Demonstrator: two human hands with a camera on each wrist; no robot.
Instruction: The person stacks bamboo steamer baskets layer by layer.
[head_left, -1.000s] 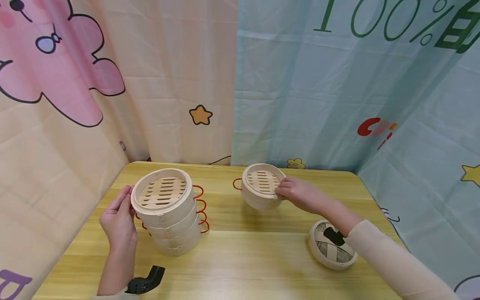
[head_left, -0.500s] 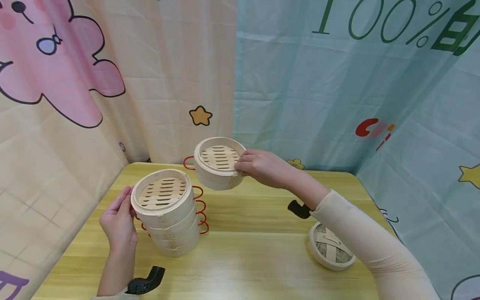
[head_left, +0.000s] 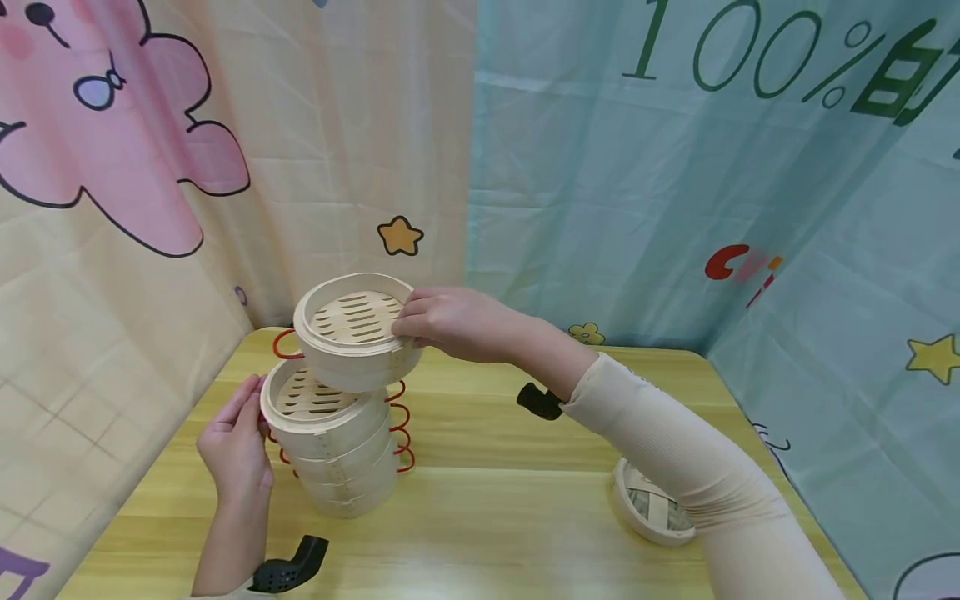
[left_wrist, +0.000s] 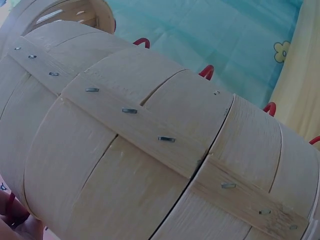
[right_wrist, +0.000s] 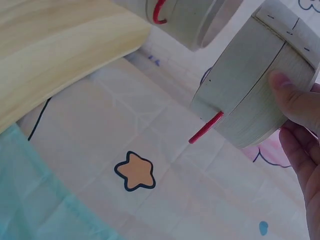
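Note:
A stack of bamboo steamer baskets with red handles stands at the left of the table. My left hand holds the stack's upper left side; in the left wrist view, its fingers are at a red handle, mostly out of frame. My right hand grips a single bamboo steamer basket by its right rim, tilted above the stack. In the right wrist view, the thumb lies on this steamer basket's wall, fingers on the other side. The held basket hides part of the stack's slatted top.
A round woven steamer lid lies at the right of the wooden table, partly hidden by the right sleeve. Printed curtains hang behind the table and at both sides. Each wrist carries a black mount.
My right hand has lifted the single steamer basket off the table's back and carried it left, over the stack. My left hand has stayed at the stack's side.

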